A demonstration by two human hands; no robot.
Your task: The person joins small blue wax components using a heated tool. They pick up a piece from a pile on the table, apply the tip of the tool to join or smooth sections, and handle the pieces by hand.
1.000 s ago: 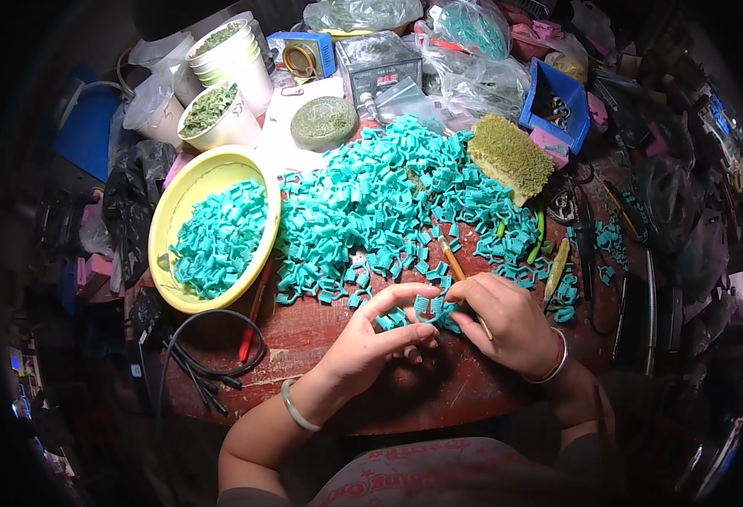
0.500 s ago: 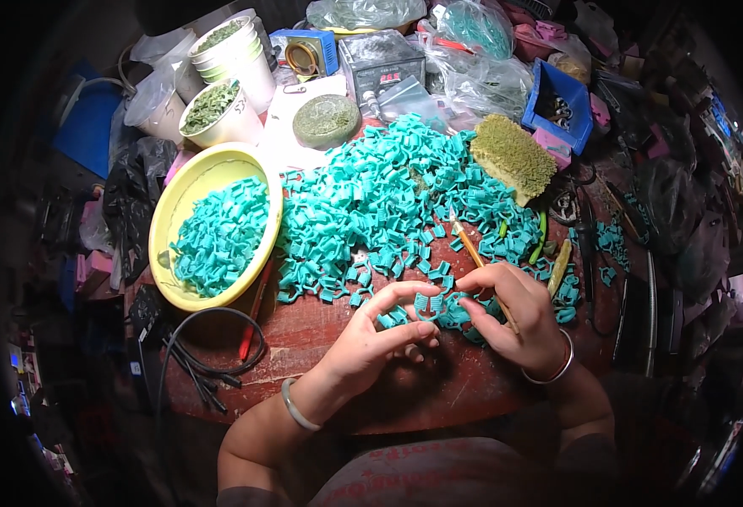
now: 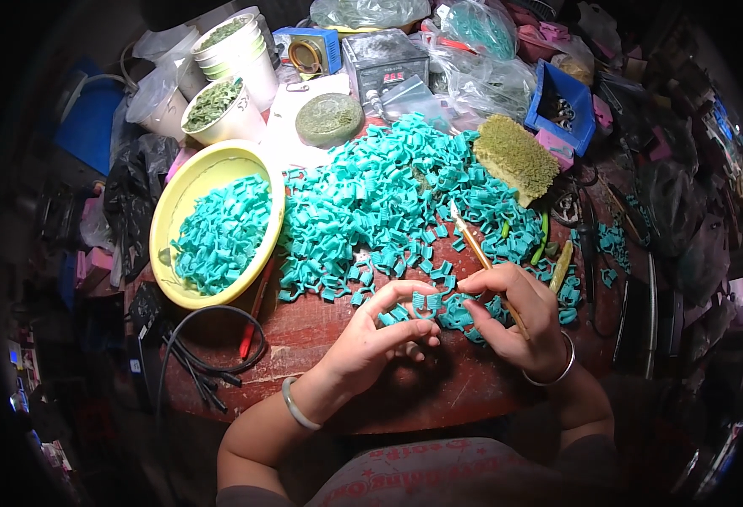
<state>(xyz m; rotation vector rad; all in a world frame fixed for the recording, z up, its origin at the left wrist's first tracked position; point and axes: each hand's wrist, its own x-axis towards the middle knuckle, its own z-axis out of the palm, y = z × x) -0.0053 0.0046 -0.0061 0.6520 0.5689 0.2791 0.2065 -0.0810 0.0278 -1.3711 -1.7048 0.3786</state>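
Note:
Between thumb and forefinger, my left hand (image 3: 378, 332) pinches a small teal ring-shaped piece (image 3: 426, 302), its ribbed blocks facing up. My right hand (image 3: 519, 311) is closed around a slim knife (image 3: 475, 247) with a golden-brown handle; its pale tip points up and away from me. The right thumb and forefinger are near the held piece, with a small gap between. Beyond both hands spreads a large heap of similar teal pieces (image 3: 363, 203), and a smaller cluster (image 3: 464, 311) lies just behind the fingers.
A yellow bowl (image 3: 158, 245) full of teal pieces stands left, beside a red pen (image 3: 253, 325) and black cables (image 3: 211, 313). At the back are white tubs (image 3: 249, 127), a round green disc (image 3: 329, 120) and a blue bin (image 3: 590, 135). A green textured block (image 3: 515, 156) borders the heap.
The teal piece has turned slightly in my left fingers. My right hand has shifted a little to the right with the knife still in it.

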